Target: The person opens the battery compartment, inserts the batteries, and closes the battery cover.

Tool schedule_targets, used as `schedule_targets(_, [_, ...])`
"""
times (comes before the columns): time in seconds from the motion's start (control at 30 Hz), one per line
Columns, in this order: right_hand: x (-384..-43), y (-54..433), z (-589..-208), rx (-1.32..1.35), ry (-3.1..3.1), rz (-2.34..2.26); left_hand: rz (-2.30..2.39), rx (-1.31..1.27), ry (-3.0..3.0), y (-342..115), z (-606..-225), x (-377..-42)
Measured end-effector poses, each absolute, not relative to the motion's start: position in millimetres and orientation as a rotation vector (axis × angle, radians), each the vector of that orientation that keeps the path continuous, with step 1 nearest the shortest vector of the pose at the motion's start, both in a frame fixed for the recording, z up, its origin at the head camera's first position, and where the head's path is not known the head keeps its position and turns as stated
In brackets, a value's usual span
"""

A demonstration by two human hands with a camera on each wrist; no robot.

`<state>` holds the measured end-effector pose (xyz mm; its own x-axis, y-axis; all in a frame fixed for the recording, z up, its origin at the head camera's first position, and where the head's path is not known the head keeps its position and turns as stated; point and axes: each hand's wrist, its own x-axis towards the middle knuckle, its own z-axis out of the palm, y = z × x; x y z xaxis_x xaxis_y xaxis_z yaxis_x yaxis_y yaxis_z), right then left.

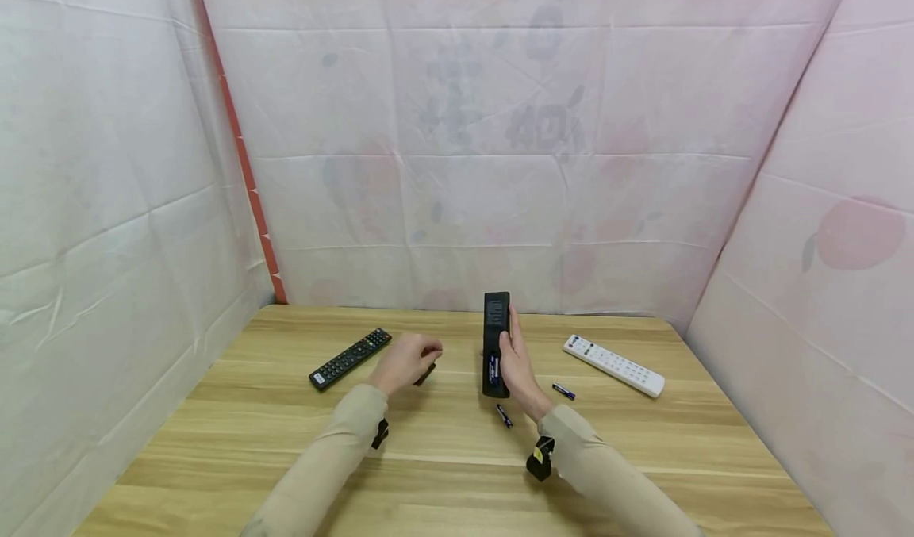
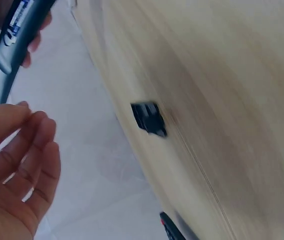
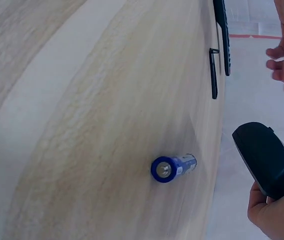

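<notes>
My right hand (image 1: 520,366) grips a black remote control (image 1: 496,315), held upright over the table with its back towards me. Its battery compartment is uncovered, and blue-and-white batteries (image 1: 493,369) show inside. To the left, my left hand (image 1: 409,360) hovers with loosely bent fingers and nothing between them; the left wrist view shows its thumb (image 2: 6,120) close to the index fingertip. Below that hand lies a small black battery cover (image 2: 150,119), partly hidden by it in the head view. One loose battery (image 1: 504,416) lies below the held remote, another (image 1: 563,391) to its right.
A second black remote (image 1: 350,358) lies buttons up on the left of the wooden table (image 1: 443,473). On the right is a white remote (image 1: 614,365). Pale cloth walls (image 1: 457,204) stand behind the table and on both sides.
</notes>
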<state>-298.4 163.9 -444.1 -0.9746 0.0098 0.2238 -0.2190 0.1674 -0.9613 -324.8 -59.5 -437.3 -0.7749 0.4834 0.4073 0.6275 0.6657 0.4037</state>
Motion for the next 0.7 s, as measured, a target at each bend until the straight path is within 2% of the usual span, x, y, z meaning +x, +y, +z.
schedule_targets(0.43, [-300.0, 162.9, -446.9, 0.191, -2.267, 1.892, -0.326, -0.887, -2.748, -68.0, -450.6, -320.8])
schedule_targets(0.7, [-292.8, 162.3, -438.1, 0.199, -2.238, 2.000, -0.285, -0.826, -2.940, -64.2, -454.7, -316.5])
